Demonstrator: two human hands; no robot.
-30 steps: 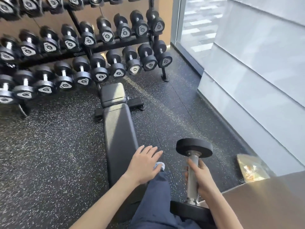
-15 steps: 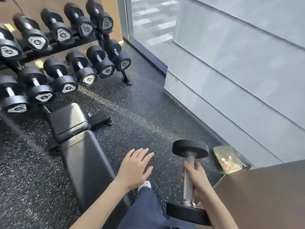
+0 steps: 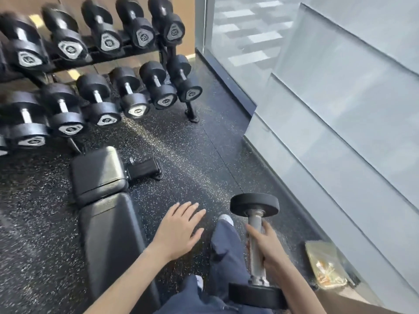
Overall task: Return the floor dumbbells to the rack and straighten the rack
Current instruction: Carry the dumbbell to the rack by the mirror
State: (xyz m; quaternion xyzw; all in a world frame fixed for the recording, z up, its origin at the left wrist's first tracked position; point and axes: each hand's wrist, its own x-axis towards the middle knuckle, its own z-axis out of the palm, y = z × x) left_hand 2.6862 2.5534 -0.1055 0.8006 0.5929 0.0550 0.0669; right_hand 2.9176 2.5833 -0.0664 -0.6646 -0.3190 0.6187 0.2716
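The dumbbell (image 3: 255, 266) has matt black rubbery heads and a bright bare-metal handle. The floor (image 3: 192, 155) is rough black rubber flecked white. The bench pad (image 3: 108, 223) is smooth, faintly shiny black vinyl. The packet (image 3: 326, 266) looks glossy plastic.

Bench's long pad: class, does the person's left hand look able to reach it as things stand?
Probably yes. The left hand is open and empty, right beside the long pad, with only bare floor between them.
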